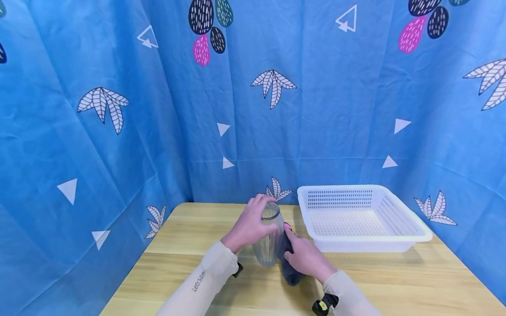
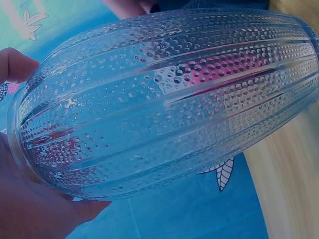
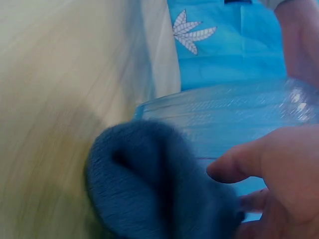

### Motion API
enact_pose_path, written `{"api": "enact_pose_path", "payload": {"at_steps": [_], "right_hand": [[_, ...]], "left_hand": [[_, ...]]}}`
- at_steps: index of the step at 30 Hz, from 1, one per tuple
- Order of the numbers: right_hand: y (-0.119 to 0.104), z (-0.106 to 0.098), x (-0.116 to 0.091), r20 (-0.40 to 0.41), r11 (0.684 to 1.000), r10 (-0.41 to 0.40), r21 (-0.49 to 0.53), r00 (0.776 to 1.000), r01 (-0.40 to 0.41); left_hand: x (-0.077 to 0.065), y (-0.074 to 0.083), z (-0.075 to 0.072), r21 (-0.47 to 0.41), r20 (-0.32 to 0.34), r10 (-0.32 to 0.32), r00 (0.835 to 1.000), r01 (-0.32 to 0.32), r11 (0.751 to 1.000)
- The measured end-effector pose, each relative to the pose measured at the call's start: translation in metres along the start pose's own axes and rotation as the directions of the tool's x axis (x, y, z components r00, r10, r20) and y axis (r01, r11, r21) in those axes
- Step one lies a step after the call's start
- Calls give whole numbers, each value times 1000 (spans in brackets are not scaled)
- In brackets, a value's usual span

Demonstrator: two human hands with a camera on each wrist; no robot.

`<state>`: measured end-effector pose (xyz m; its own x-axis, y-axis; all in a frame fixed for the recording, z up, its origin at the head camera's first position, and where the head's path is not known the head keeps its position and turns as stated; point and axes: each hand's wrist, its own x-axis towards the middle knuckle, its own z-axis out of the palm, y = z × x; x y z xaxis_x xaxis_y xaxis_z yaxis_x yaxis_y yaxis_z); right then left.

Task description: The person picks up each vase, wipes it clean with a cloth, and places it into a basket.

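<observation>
My left hand (image 1: 250, 224) grips a clear glass vase (image 1: 265, 253) around its neck, thumb and fingers on opposite sides near the rim. The vase stands nearly upright, its body ribbed and dimpled in the left wrist view. Against its right side, my right hand (image 1: 309, 258) holds a folded dark blue-grey cloth (image 1: 291, 273) with a bit of pink at its top. In the right wrist view the thick fold of cloth (image 3: 134, 184) overlaps the lower end of the vase (image 3: 209, 114). Pink shows through the glass (image 2: 149, 114) in the left wrist view.
A white plastic basket (image 1: 363, 238) with perforated walls stands on the wooden table (image 1: 170, 263), to the right of the cloth. Blue patterned curtains (image 1: 253, 131) hang close behind the table and along its sides.
</observation>
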<state>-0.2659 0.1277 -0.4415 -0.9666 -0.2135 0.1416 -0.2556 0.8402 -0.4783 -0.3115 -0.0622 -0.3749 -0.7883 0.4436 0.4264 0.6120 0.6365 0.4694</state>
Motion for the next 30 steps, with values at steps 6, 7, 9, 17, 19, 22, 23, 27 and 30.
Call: {"api": "enact_pose_path", "payload": {"at_steps": [6, 7, 9, 17, 19, 22, 23, 27, 30], "right_hand": [[-9, -22, -22, -125, 994, -100, -53, 987, 94], [-9, -26, -25, -150, 993, -115, -53, 982, 108], [-9, -36, -32, -203, 992, -127, -45, 971, 120], [19, -84, -46, -365, 985, -168, -89, 916, 146], [29, -95, -48, -366, 986, -164, -102, 916, 135], [47, -110, -49, -363, 986, -156, -117, 919, 122], [54, -115, -49, -364, 986, -153, -124, 919, 115], [87, -131, -48, -383, 986, -122, -154, 916, 67], [114, -142, -47, -407, 985, -86, -174, 909, 15]], "left_hand": [[1, -1, 0, 3, -2, 3, 1000, -3, 1000], [0, -1, 0, 2, -1, 3, 1000, -3, 1000], [0, 0, 0, -1, 0, 3, 1000, -3, 1000], [-1, 1, -1, -14, 7, -4, 1000, 4, 1000], [-1, 0, -1, -15, 6, -2, 1000, 2, 1000], [-1, -1, -2, -14, 9, -4, 1000, 4, 1000], [-1, -1, -2, -14, 8, -3, 1000, 3, 1000], [-2, -1, -2, -13, 10, -3, 1000, 3, 1000], [-2, -2, -2, -9, 8, 2, 1000, -2, 1000]]}}
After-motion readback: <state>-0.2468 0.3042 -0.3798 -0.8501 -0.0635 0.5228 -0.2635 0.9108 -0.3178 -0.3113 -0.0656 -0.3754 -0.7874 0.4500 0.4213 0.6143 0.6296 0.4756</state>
